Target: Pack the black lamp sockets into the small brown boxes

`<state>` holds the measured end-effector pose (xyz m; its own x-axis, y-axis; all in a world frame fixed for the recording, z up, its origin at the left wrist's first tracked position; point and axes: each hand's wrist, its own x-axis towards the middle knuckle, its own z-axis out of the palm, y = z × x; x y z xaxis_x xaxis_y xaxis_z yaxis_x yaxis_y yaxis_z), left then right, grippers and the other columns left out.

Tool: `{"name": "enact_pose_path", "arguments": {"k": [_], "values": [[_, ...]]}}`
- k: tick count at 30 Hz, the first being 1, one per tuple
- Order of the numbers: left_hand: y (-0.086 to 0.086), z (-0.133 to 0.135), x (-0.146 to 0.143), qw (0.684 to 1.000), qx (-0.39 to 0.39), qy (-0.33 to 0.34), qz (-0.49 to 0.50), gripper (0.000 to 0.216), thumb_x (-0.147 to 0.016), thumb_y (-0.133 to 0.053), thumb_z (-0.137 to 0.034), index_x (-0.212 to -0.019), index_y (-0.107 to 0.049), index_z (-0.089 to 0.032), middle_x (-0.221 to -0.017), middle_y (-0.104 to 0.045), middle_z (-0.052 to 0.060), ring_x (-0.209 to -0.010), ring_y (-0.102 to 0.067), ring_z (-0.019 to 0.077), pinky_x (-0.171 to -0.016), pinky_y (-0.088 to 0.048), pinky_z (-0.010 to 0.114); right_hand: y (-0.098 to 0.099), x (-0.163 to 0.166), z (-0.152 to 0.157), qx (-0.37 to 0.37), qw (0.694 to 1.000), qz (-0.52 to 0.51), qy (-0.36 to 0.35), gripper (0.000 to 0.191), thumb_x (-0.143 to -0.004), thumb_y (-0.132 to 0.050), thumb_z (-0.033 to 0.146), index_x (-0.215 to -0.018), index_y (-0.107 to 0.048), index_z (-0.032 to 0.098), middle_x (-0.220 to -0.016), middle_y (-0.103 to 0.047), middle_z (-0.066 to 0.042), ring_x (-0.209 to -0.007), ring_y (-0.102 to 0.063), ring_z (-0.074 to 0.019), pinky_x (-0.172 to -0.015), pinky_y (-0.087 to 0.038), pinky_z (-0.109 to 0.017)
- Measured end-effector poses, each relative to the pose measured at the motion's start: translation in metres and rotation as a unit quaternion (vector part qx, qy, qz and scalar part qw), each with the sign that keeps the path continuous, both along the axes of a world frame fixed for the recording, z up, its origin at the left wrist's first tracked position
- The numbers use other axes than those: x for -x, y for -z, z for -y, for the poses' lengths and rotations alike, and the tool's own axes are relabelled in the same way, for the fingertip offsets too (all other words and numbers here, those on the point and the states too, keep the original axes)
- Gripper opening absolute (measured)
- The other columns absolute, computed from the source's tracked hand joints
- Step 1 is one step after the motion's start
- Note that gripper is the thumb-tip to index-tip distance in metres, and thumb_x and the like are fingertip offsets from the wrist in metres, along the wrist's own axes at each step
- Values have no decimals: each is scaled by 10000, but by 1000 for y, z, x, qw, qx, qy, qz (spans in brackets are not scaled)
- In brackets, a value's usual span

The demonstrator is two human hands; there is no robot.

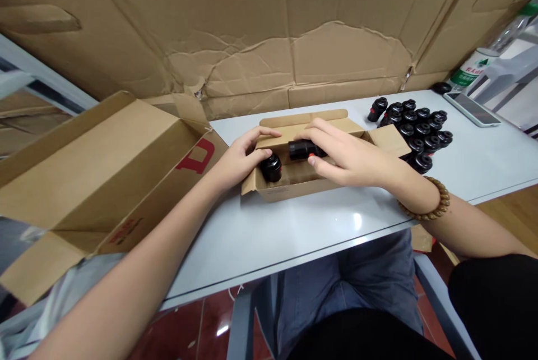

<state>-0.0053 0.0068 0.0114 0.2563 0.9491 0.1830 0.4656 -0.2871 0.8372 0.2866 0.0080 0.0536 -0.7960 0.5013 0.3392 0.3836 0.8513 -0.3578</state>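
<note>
Although I only have the head camera to work from, the view is plain enough: nearest are the person's denim-covered knees under the edge of a white table. A wooden bead bracelet circles the right wrist. The right hand is closed around a black cylindrical part, which lies sideways just above a small kraft cardboard box, with a red accent showing near the thumb. The left hand is open, curved over the box's left end beside a second black part that stands inside; I can't tell whether it touches that part.

I'd judge these parts stiff, moulded and fairly light, though the smooth barrel may be slippery, so I'd hold it around the middle. The box's thin flaps look soft and easily bent. Left of it lies a large open carton with red print. To the right, a packed cluster of matching black parts stands on the table, and beyond it lies a phone. A creased cardboard sheet closes off the far side.
</note>
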Motion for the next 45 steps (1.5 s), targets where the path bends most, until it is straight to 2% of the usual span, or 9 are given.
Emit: {"name": "enact_pose_path", "arguments": {"k": [3, 8, 12, 21, 26, 30, 37, 42, 45], "values": [[0, -2, 1, 1000, 0, 3, -2, 464, -919, -698, -456, -1324, -735, -231, -1283, -772, 72, -1244, -698, 368, -1128, -565, 533, 3, 0, -1, -2, 1000, -17, -9, 289, -1095, -530, 300, -1351, -583, 179, -1224, -621, -136, -1081, -653, -295, -970, -589, -483], [2, -2, 0, 1000, -7, 1, -3, 451, -929, -694, -451, -1325, -736, -241, -1279, -775, 72, -1250, -699, 370, -1111, -574, 538, 6, 0, -5, -15, 1000, -5, -10, 236, -1099, -487, 277, -1288, -582, 171, -1118, -611, -115, -1020, -637, -282, -917, -569, -459], [1, 0, -1, 1000, -6, -3, -4, 447, -935, -689, -451, -1329, -741, -245, -1252, -773, 67, -1220, -704, 364, -1096, -581, 535, 5, 0, -4, -16, 1000, -19, -16, 264, -1091, -499, 274, -1315, -579, 162, -1146, -607, -115, -1013, -620, -265, -926, -562, -440], [-2, 3, -2, 1000, 5, -8, 6, 416, -938, -690, -427, -1316, -740, -260, -1252, -771, 60, -1226, -698, 366, -1096, -590, 530, -3, 1, -1, 24, 1000, -3, 7, 267, -1133, -418, 332, -1284, -590, 193, -1192, -605, -118, -1055, -641, -288, -989, -570, -498], [-2, 2, -3, 1000, 0, -3, 4, 403, -949, -679, -428, -1309, -738, -258, -1261, -773, 54, -1225, -698, 354, -1108, -583, 516, -3, 0, 0, 14, 1000, -14, -1, 317, -1123, -415, 286, -1370, -594, 199, -1224, -619, -126, -1087, -650, -296, -1005, -580, -498], [-1, 1, -3, 1000, -4, -3, -5, 417, -956, -672, -447, -1318, -738, -250, -1250, -774, 53, -1217, -696, 355, -1112, -576, 519, -1, 0, 0, 18, 999, -26, -12, 376, -1090, -501, 295, -1443, -571, 187, -1296, -627, -153, -1163, -653, -322, -1027, -581, -497], [-2, 0, -2, 1000, -2, 1, -7, 418, -955, -668, -449, -1314, -729, -244, -1269, -777, 63, -1236, -690, 361, -1125, -567, 527, 2, 1, -4, -9, 1000, 2, -14, 269, -1108, -484, 298, -1312, -599, 164, -1138, -628, -125, -991, -634, -276, -905, -565, -449], [-3, 1, -3, 1000, 1, -1, -7, 423, -955, -670, -456, -1320, -730, -252, -1279, -768, 64, -1238, -689, 363, -1128, -570, 535, 2, 0, -1, -4, 1000, -18, -11, 300, -1098, -515, 311, -1359, -595, 188, -1192, -641, -120, -1058, -653, -281, -963, -575, -449], [-3, 2, -3, 1000, 7, -3, -3, 434, -955, -669, -461, -1327, -729, -246, -1263, -765, 66, -1244, -685, 365, -1122, -574, 535, 1, 0, 0, 7, 1000, -8, -3, 306, -1133, -472, 357, -1352, -605, 191, -1188, -635, -115, -1048, -655, -282, -980, -582, -468]]}}
